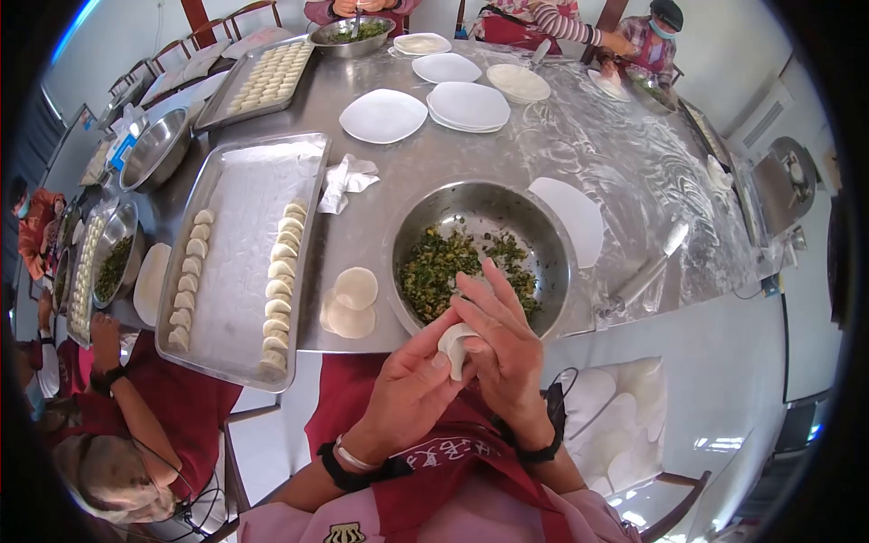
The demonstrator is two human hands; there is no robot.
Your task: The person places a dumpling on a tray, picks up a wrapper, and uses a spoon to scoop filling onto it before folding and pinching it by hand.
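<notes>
Both my hands meet at the near edge of a steel bowl (557, 262) of chopped green filling (434, 271). Between them is a folded white dumpling (455, 348). My left hand (412, 385) pinches it from the left, thumb in front. My right hand (502, 348) closes on its other side with thumb and lower fingers, while the upper fingers stretch out over the bowl. Left of the bowl, round dough wrappers (356, 287) lie overlapping on the steel table. Further left, a metal tray (243, 235) holds two rows of finished dumplings (279, 299).
White plates (383, 116) stand beyond the bowl, near a crumpled tissue (347, 181). A rolling pin (652, 262) lies on the floured right side. Another full dumpling tray (272, 77) is at the back left. A co-worker (136, 434) sits close on my left; other people work across the table.
</notes>
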